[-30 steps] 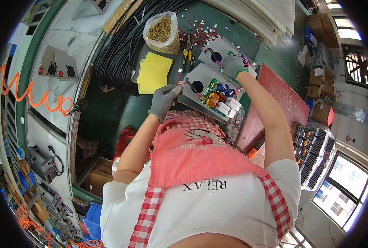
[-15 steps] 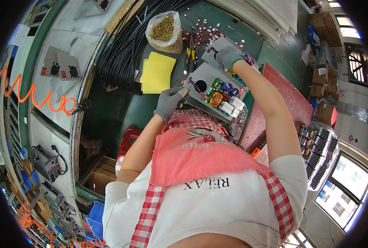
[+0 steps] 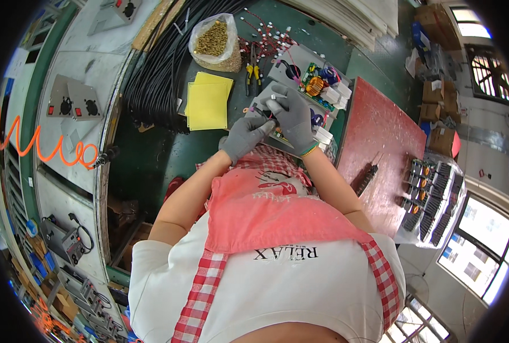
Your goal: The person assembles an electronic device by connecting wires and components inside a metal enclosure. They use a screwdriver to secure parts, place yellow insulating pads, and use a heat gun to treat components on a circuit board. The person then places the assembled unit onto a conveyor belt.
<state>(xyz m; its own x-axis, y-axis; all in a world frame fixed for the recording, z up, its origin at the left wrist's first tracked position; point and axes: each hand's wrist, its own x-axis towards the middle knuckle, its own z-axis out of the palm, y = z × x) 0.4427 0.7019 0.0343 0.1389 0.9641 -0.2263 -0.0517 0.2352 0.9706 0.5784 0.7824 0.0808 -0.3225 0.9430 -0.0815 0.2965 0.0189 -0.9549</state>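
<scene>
Both my hands wear grey gloves and meet over the nearer grey metal panel (image 3: 259, 104). My left hand (image 3: 244, 137) is closed, thumb and fingers pinching a thin dark wire at the panel. Close beside it, my right hand (image 3: 293, 119) is also closed, with a small white connector (image 3: 274, 97) showing at its fingers. My hands partly cover this panel's circuit board; its white blocks (image 3: 323, 136) show to the right. Just beyond lies a second grey panel (image 3: 283, 71) with a green circuit board, a copper-coloured coil (image 3: 314, 86) and a black wire loop.
Yellow sheets (image 3: 207, 106) lie left of the panels. Behind are a bag of brass-coloured parts (image 3: 213, 43), yellow-handled pliers (image 3: 253, 71), red-black wires with white connectors (image 3: 266, 40) and black cables (image 3: 157, 74). A red board (image 3: 380, 131) at right carries a dark tool (image 3: 367, 178).
My right hand has come back from the farther panel to the nearer one, beside my left hand. The farther board is now uncovered, and the whole view has shifted slightly.
</scene>
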